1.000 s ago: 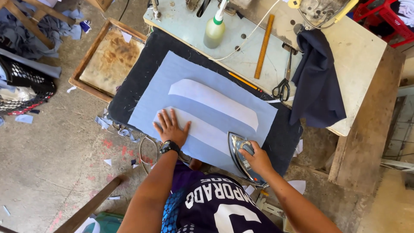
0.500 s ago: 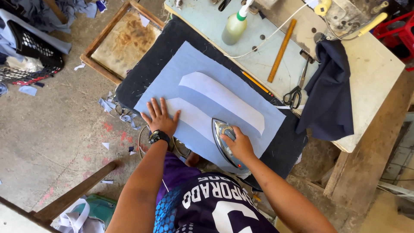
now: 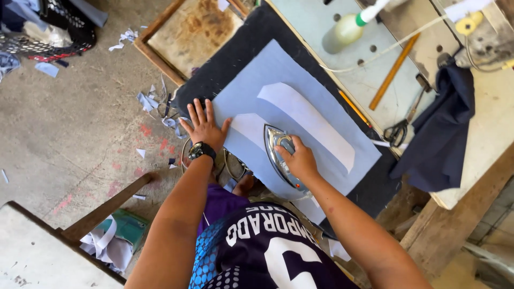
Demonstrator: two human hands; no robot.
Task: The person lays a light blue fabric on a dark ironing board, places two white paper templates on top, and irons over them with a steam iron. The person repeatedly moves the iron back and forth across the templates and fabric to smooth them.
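A light blue cloth [image 3: 278, 69] lies flat on a dark padded board [image 3: 235, 53]. Two white curved strips rest on it: one [image 3: 310, 118] farther from me, the other [image 3: 246, 128] nearer. My left hand [image 3: 203, 126], fingers spread, presses the left edge of the cloth beside the near strip; a black watch is on that wrist. My right hand [image 3: 297, 158] grips the handle of a silver iron [image 3: 278, 155], which sits on the near strip.
A pale worktable [image 3: 482, 128] behind the board carries a spray bottle [image 3: 345, 29], a wooden ruler [image 3: 393, 69], a pencil [image 3: 353, 107], scissors [image 3: 399, 128] and a dark navy cloth [image 3: 444, 134]. A wooden tray [image 3: 193, 32] and fabric scraps [image 3: 155, 101] lie on the concrete floor.
My right hand has slid the iron leftward along the near white strip toward my left hand. My left hand stays pressed at the cloth's left edge. The camera view has shifted.
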